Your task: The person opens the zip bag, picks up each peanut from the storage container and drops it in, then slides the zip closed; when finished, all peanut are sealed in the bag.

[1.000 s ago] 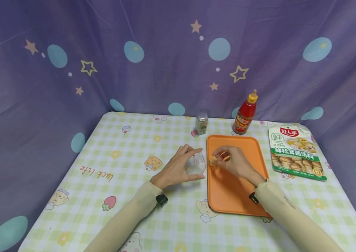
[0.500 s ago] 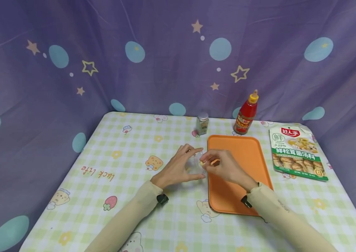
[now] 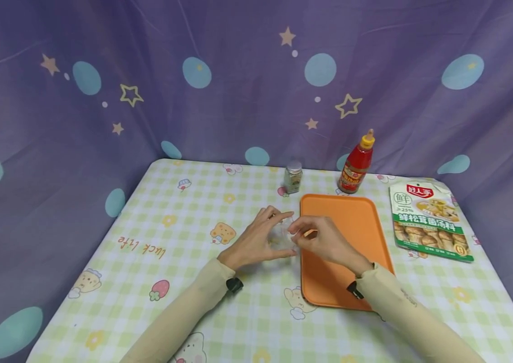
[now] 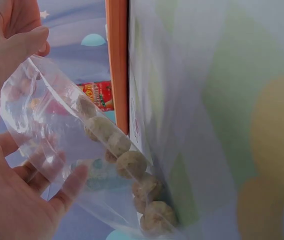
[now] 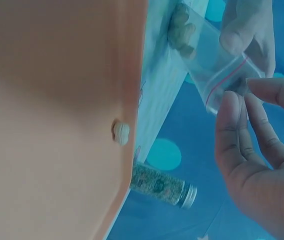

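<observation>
My left hand [image 3: 256,242] holds a clear zip bag [image 4: 57,110] by its mouth, thumb and fingers spread apart. Inside lie several tan, knobbly pieces [image 4: 131,164] that look like peanuts in their shells. At the bag's mouth are the bent fingertips of my right hand [image 3: 322,239], thumb close to forefinger. Something small and dark shows by those fingertips in the right wrist view; whether they pinch it is unclear. One more peanut-like piece [image 5: 121,133] lies near the edge of the orange tray [image 3: 351,217].
A small seasoning jar [image 3: 293,177] with a silver cap stands behind the tray. Farther right is a red sauce bottle [image 3: 356,166] with a yellow top. A green and white food pouch [image 3: 430,219] lies at the right of the checked tablecloth [image 3: 188,212].
My right hand has come left from over the tray to the bag's mouth, carrying a pale piece. That piece no longer shows clearly at its fingertips. My left hand has stayed in place.
</observation>
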Motion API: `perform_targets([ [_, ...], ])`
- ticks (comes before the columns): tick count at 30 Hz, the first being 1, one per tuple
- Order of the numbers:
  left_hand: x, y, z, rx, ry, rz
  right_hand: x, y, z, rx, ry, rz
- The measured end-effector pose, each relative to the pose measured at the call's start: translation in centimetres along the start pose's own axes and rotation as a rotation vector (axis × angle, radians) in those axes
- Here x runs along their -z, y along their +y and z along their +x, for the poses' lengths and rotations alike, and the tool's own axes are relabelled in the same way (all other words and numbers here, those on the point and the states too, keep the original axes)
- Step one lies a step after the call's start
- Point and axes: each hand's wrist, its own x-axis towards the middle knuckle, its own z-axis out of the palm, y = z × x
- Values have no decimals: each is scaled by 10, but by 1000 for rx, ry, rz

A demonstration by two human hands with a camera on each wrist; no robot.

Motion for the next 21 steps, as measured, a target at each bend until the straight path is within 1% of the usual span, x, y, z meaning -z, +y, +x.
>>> perform_targets([
  [6, 1, 0, 0, 8, -3, 10, 11, 6, -1, -21, 36, -29],
  [12, 0, 0, 0, 14, -12, 12, 20, 21, 2, -16, 73, -76],
  [15, 0, -1, 0, 15, -12, 13, 22, 29, 5, -10, 87, -109],
  [21, 1, 0, 0, 25, -8, 28, 22, 43, 10, -30, 99, -142],
])
